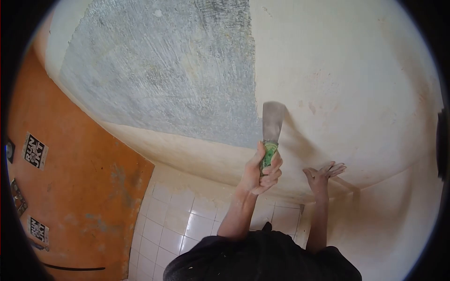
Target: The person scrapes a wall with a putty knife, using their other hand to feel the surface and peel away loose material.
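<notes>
My left hand (265,169) is wrapped round the green handle of a scraper (273,122). Its wide metal blade points up and lies at or just over the wall, by the lower right corner of a rough grey patch (173,65). Whether the blade touches the surface cannot be made out. To the right and a little lower, my right hand (324,172) has its fingers spread at the cream wall (328,61), with nothing in it. Pale dust marks its fingers.
An orange panel (89,154) with black-and-white stickers (35,151) stands on the left. White tiles (180,218) show low down, behind my arms. A wall corner runs along the right side, and a dark object (442,145) is at the right edge.
</notes>
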The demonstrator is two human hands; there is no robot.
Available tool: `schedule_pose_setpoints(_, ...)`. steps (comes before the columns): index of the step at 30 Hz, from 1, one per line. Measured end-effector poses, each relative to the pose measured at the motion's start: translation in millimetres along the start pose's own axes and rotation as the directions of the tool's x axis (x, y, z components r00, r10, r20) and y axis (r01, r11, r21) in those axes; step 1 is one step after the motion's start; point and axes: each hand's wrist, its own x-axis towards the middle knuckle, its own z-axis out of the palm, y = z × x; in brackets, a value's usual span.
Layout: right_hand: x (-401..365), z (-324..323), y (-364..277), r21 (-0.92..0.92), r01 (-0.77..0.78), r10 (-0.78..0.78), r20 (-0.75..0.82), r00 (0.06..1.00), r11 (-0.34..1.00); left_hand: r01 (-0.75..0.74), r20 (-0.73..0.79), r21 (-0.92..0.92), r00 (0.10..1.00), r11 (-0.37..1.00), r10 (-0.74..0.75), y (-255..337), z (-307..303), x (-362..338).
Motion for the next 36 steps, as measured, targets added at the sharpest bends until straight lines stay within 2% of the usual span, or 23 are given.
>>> schedule_pose_setpoints(2,5.2,-2.2,5.3,-0.014,-0.020,0.020,0.000,1.000,1.000,-0.026,-0.013,0.022,1.000,0.999,0.026,0.3,4.3,0.9)
schedule_pose_setpoints(4,8.2,-3.5,5.8,-0.025,0.101,-0.102,-0.055,0.993,0.995,-0.013,-0.028,0.046,0.999,0.999,0.015,-5.6,-22.1,-12.3)
schedule_pose_setpoints(8,3.2,-4.0,5.7,-0.021,0.069,-0.069,-0.015,0.997,0.997,0.015,-0.086,-0.059,0.996,0.998,-0.020,-10.0,-25.3,-20.9)
schedule_pose_setpoints(10,6.2,1.1,5.4,-0.031,0.056,-0.058,-0.064,0.996,0.998,0.007,-0.070,-0.043,0.997,0.999,-0.010,-7.6,-25.7,-18.2)
schedule_pose_setpoints(14,9.6,0.5,5.4,-0.030,0.042,-0.043,-0.034,0.998,0.999,0.021,-0.097,-0.033,0.995,0.999,-0.024,-8.3,-28.5,-24.5)
schedule_pose_setpoints(17,6.3,-3.8,0.8,0.011,0.038,-0.038,-0.019,0.999,0.999,0.029,-0.054,0.007,0.998,1.000,-0.029,-0.1,-23.0,-10.6)
schedule_pose_setpoints(19,6.9,-4.7,-0.2,-0.013,0.036,-0.037,-0.028,0.999,0.999,-0.023,-0.005,0.143,1.000,0.989,0.024,5.8,-3.2,2.2)
schedule_pose_setpoints(25,7.0,-2.7,4.8,-0.001,0.075,-0.075,-0.045,0.996,0.997,0.017,-0.027,0.001,0.999,1.000,-0.017,-7.9,-46.8,-20.0)
schedule_pose_setpoints(26,5.9,-2.4,4.2,0.001,0.069,-0.068,-0.035,0.997,0.998,0.022,-0.038,-0.003,0.999,1.000,-0.022,-5.7,-36.2,-15.1)
schedule_pose_setpoints(28,4.6,-2.7,3.1,-0.009,0.051,-0.052,-0.035,0.998,0.999,-0.049,0.006,0.161,0.999,0.986,0.049,3.7,-3.0,5.9)
schedule_pose_setpoints(30,2.6,-3.3,1.7,-0.005,0.056,-0.056,-0.033,0.998,0.998,-0.038,0.037,0.141,0.999,0.989,0.033,4.7,-5.4,7.3)
schedule_pose_setpoints(32,9.5,-1.4,5.8,0.000,0.060,-0.060,-0.059,0.996,0.998,-0.025,-0.017,0.092,1.000,0.995,0.026,2.6,-26.4,-3.8)
schedule_pose_setpoints(33,9.3,-0.3,7.1,0.000,0.068,-0.068,-0.047,0.997,0.998,-0.020,0.018,0.041,1.000,0.999,0.020,2.2,-35.4,-9.5)
schedule_pose_setpoints(36,3.1,-2.3,6.5,0.002,0.052,-0.052,-0.006,0.999,0.999,0.002,-0.012,0.012,1.000,1.000,-0.002,-3.0,-48.1,-22.6)
